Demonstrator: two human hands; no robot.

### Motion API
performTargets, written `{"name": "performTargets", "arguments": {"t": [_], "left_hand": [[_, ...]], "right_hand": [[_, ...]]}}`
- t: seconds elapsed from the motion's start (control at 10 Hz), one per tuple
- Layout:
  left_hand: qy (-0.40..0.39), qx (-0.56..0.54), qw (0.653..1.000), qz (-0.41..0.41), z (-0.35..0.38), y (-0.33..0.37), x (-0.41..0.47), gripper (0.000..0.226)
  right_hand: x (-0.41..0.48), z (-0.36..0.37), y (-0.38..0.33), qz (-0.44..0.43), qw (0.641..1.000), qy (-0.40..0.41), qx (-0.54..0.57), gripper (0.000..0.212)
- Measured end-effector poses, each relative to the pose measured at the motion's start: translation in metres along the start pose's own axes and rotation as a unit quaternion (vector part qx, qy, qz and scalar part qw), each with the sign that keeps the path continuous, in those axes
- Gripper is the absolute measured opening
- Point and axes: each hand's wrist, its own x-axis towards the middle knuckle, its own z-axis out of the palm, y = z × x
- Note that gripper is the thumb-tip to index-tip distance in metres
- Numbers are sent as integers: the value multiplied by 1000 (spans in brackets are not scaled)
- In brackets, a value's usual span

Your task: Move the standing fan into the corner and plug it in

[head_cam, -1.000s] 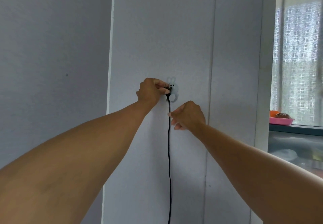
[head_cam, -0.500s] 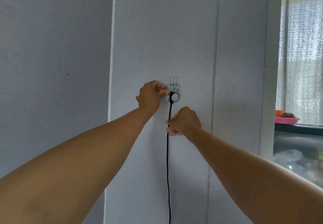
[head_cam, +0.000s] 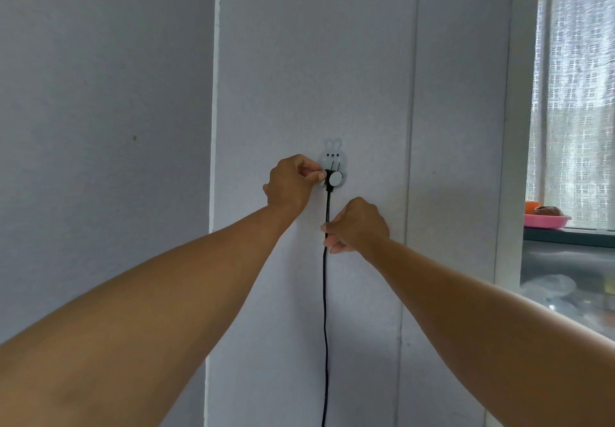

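Observation:
A pale bunny-shaped plug holder (head_cam: 333,157) is stuck on the white wall. A black plug (head_cam: 329,178) sits in it with its prongs pointing up, behind a round white knob. My left hand (head_cam: 290,182) pinches the plug's left side at the holder. A black cord (head_cam: 325,310) hangs straight down from the plug and leaves the frame at the bottom. My right hand (head_cam: 354,225) grips this cord a little below the holder. The standing fan is out of view.
A wall corner edge (head_cam: 214,93) runs vertically on the left. On the right is a window with a lace curtain (head_cam: 579,100), a sill bearing a pink tray (head_cam: 545,221) of food, and a clear plastic storage box (head_cam: 565,280) below.
The view has shifted slightly. The plug's prongs and the round knob now show clear of my left fingers. My right hand has slid a little down the cord.

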Motion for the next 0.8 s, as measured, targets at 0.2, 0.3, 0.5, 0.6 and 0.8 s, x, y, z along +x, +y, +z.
{"name": "performTargets", "arguments": {"t": [0.2, 0.3, 0.5, 0.6, 0.8], "left_hand": [[-13, 9, 1000, -8, -1, 2, -5, 18], [-22, 12, 1000, -14, -3, 1, -7, 22], [-24, 16, 1000, -11, -9, -1, -14, 25], [-24, 51, 998, 4, -14, -2, -20, 25], [-1, 199, 975, 98, -35, -4, -35, 45]], "right_hand": [[-6, 0, -2, -5, 1000, 12, -11, 24], [-10, -4, -1, -1, 1000, 18, -14, 23], [-20, -17, -5, -5, 998, 47, -44, 21], [-27, -25, -7, -27, 993, 68, -97, 21], [-52, -36, -9, -102, 951, 166, -240, 33]]}}
